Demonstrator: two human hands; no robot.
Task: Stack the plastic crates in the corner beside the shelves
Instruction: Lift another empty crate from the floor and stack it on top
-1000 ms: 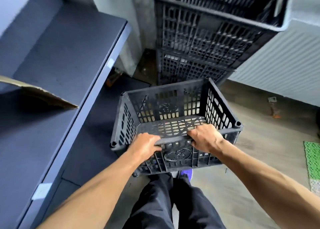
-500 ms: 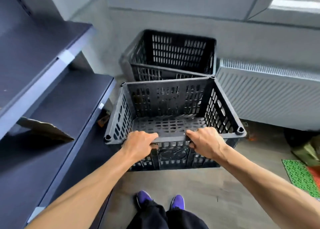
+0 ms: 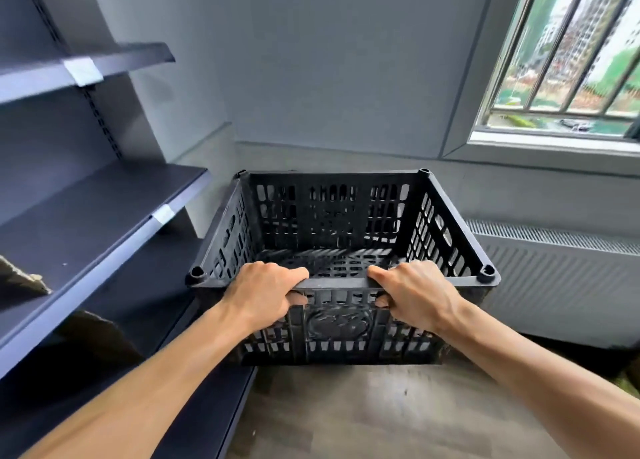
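A black slotted plastic crate (image 3: pixel 332 223) is held up in front of me, level, its open top facing up. My left hand (image 3: pixel 263 292) grips the near rim left of centre, fingers curled through the handle slot. My right hand (image 3: pixel 415 292) grips the same rim right of centre in the same way. The crate sits in front of the room corner, just right of the dark shelves (image 3: pixel 104 209). The stack of crates seen earlier is hidden behind the held crate.
Dark metal shelves run along the left, with a piece of cardboard (image 3: pixel 20 278) on the middle one. A white radiator (image 3: pixel 561 278) lines the wall on the right under a barred window (image 3: pixel 571 60). Grey floor (image 3: pixel 381 410) lies below.
The crate has been lifted higher and carried toward the corner; the view has tilted up. The stacked crates that showed behind it are now covered by it. Both hands keep the same grip.
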